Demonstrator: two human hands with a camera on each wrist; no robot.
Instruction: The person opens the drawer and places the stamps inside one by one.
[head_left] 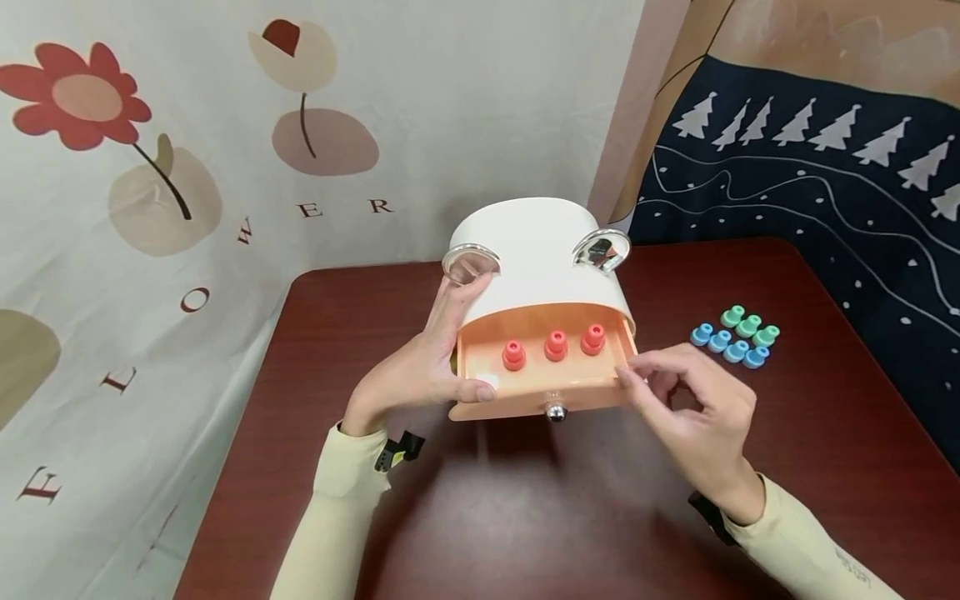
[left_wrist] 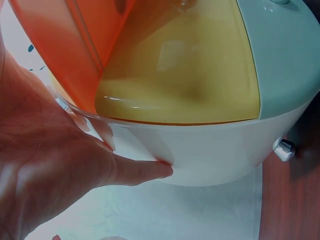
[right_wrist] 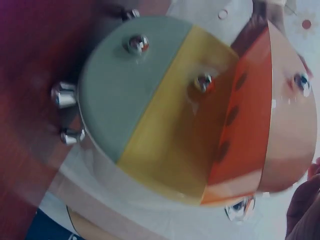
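A small white cabinet [head_left: 525,242] has its top orange drawer [head_left: 536,392] pulled out. Three red knobbed pegs [head_left: 556,346] stand inside the drawer. My left hand [head_left: 423,358] lies along the cabinet's left side, thumb over the drawer's front left corner and fingers reaching up the shell. Straight fingers of the left hand [left_wrist: 55,165] press the white shell in the left wrist view. With thumb and index finger, my right hand [head_left: 693,408] pinches the drawer's front right corner. Below that drawer, a yellow drawer [right_wrist: 170,115] and a green drawer [right_wrist: 125,85] are closed.
Right of the cabinet, several blue pegs [head_left: 720,341] and three green pegs [head_left: 748,326] stand on the dark red table [head_left: 525,533]. Silver loops [head_left: 471,262] stick up from the cabinet's top. A patterned cloth [head_left: 420,75] hangs behind the table.
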